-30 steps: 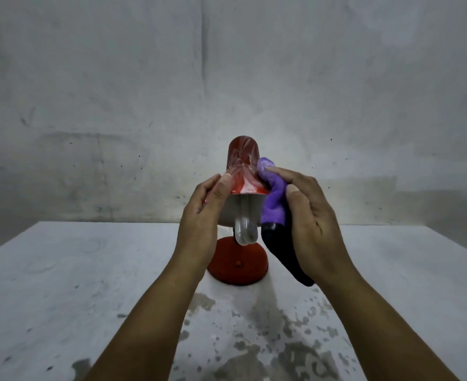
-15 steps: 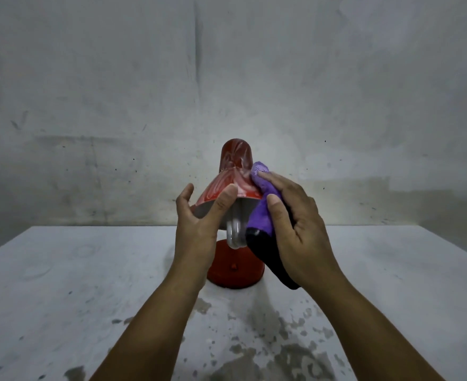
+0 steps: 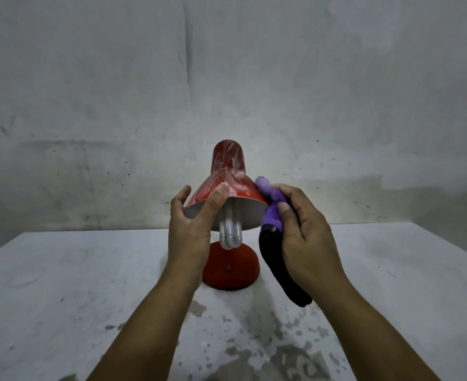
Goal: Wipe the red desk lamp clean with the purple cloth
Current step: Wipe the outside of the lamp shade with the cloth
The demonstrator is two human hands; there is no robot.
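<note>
The red desk lamp (image 3: pixel 228 171) stands on its round base (image 3: pixel 231 273) in the middle of the table, its shade tilted toward me so the white bulb (image 3: pixel 230 233) shows. My left hand (image 3: pixel 192 229) holds the shade's left rim, thumb on top of the red surface. My right hand (image 3: pixel 304 237) grips the purple cloth (image 3: pixel 271 207), whose dark lower end hangs down. The cloth's top touches the shade's right edge. White streaks show on the shade.
The grey table (image 3: pixel 62 284) is stained, with dark blotches near its front. A bare grey wall (image 3: pixel 227 78) rises close behind the lamp.
My right hand has slid the cloth down and to the right, from the shade's upper side to its right rim. The left hand keeps its hold on the rim.
</note>
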